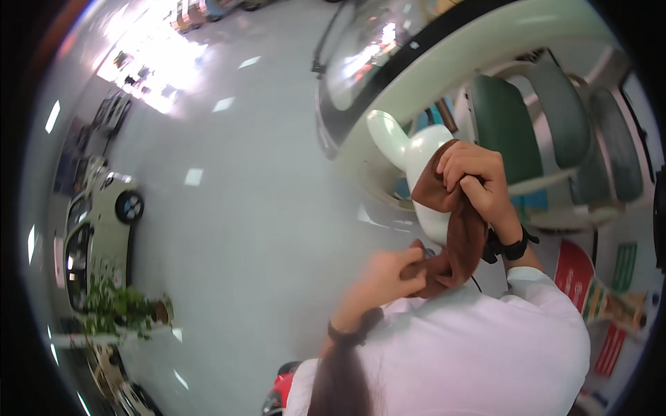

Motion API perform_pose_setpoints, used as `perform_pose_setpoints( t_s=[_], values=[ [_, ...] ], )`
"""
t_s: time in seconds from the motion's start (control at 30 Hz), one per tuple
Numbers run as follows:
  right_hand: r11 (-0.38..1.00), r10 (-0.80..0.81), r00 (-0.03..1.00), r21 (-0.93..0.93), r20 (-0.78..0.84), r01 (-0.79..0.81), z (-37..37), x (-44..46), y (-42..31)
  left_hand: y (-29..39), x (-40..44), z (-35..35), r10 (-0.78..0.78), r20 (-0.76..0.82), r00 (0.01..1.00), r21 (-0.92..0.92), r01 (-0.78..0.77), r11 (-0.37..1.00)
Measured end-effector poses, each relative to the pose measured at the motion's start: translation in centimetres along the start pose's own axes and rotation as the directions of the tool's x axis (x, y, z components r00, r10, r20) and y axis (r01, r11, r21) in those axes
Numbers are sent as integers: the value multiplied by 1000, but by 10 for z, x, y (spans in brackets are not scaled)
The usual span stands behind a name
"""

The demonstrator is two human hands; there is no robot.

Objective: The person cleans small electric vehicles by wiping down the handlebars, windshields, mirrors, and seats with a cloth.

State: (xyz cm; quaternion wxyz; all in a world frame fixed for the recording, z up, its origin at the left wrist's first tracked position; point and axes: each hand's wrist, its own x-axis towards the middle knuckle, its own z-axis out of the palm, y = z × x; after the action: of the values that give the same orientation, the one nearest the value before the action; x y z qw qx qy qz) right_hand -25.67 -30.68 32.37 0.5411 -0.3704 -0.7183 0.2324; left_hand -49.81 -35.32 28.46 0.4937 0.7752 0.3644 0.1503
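A brown cloth (466,239) hangs twisted between my two hands. My right hand (479,177) grips its upper end, fingers curled over it, against a glossy white rounded part (429,156). Lower and to the left, my left hand (388,277) is closed on the other end of the cloth, blurred by motion. Dark bands are on both wrists. The white part stands beside a pale open-sided vehicle body (451,52). Part of its lower side is hidden behind the cloth.
Green seats (505,128) are inside the vehicle at right. Red and green printed boards (576,277) stand at lower right. A potted plant (128,305) and a pale car (104,236) are at far left on the grey floor (229,208). Something red (281,385) is near my body.
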Motion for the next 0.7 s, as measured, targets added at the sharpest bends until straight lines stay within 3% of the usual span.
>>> perform_pose_setpoints(
  t_s=[0.13, 0.17, 0.27, 0.3, 0.4, 0.43, 0.53, 0.63, 0.7],
  values=[
    [987, 87, 979, -120, -182, -110, 21, -46, -39, -25, -25, -32, -35, 70, 997, 54, 31, 998],
    [969, 68, 969, -214, -238, -120, 32, -56, -48, -32, -31, -36, 13, 36, 999, 112, -17, 994],
    [897, -30, 965, -433, -262, -89, 66, -87, -64, -48, -46, -50, -52, 109, 993, 98, 41, 994],
    [835, -90, 964, -547, -250, -64, 78, -97, -62, -48, -52, -51, -39, 100, 994, 73, 32, 997],
    [634, -31, 963, -750, -267, -188, 111, -139, -48, -64, -64, -56, 83, 150, 985, 164, -108, 981],
    [600, -7, 950, -762, -311, -245, 122, -152, -42, -65, -69, -59, 64, 171, 983, 156, -92, 984],
    [667, 160, 893, -621, -421, -412, 150, -181, -38, -75, -80, -74, 31, 183, 983, 138, -57, 989],
    [703, 159, 910, -603, -384, -377, 176, -168, -31, -103, -84, -91, 1, 72, 997, 98, -9, 995],
    [736, 9, 946, -638, -325, -226, 183, -133, -25, -117, -83, -103, -77, -63, 995, 25, 79, 997]
  ],
)
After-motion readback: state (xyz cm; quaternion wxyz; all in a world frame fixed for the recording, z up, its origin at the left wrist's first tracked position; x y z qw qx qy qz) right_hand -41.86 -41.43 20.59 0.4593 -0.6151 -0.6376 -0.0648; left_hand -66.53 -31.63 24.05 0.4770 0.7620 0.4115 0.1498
